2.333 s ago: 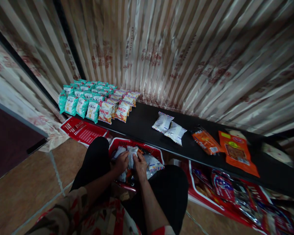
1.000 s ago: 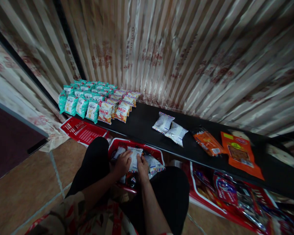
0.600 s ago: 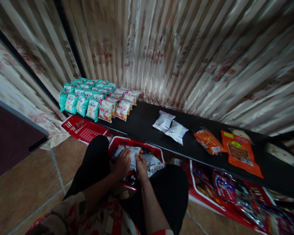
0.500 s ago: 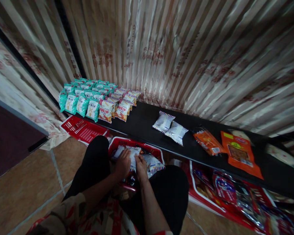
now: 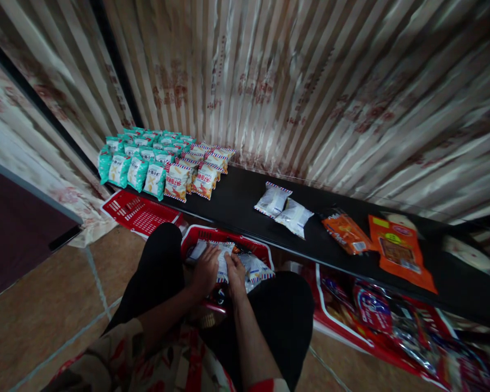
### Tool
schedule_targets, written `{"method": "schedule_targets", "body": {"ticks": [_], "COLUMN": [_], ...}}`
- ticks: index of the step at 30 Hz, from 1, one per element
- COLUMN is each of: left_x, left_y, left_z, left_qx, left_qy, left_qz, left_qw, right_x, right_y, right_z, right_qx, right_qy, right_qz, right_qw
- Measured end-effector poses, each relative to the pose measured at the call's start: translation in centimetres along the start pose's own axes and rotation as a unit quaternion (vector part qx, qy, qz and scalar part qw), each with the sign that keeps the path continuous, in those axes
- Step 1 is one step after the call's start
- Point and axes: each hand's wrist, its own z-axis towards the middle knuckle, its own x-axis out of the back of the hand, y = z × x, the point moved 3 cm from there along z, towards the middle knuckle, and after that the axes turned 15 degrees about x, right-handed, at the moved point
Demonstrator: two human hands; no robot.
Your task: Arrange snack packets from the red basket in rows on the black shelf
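1 small whitish bag [image 5: 222, 267], clasped between the left hand [image 5: 206, 270] and the right hand [image 5: 236, 272] at the mouth of the red basket [image 5: 263, 251], looks light, soft, slippery and perhaps easily crushed, so a gentle hold by its sealed edges should suit.

on a long black tabletop [image 5: 237, 198]: at the left end, green bags [image 5: 136, 173] upright in close rows; just beside, white-and-orange bags [image 5: 177, 181], also in rows; near the middle, two silvery bags [image 5: 272, 200], touching; farther right, two orange packets [image 5: 398, 247] and a pale, roundish, blurred thing [image 5: 469, 255].
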Motion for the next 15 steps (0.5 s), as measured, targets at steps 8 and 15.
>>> {"method": "schedule_targets", "body": {"ticks": [8, 15], "left_x": [0.6, 1.1], "left_y": [-0.3, 0.0], "left_z": [-0.6, -1.5], "left_qx": [-0.005, -0.044], "left_qy": [-0.017, -0.006], "left_qz": [-0.004, -0.006], "left_qw": [1.0, 0.999], "right_x": [0.2, 0.4], "right_y": [-0.4, -0.4], "right_z": [-0.2, -0.1], "right_qx": [-0.041, -0.041], "right_qy": [0.019, 0.007], "right_qz": [-0.005, -0.036], "right_qw": [0.999, 0.998]}}
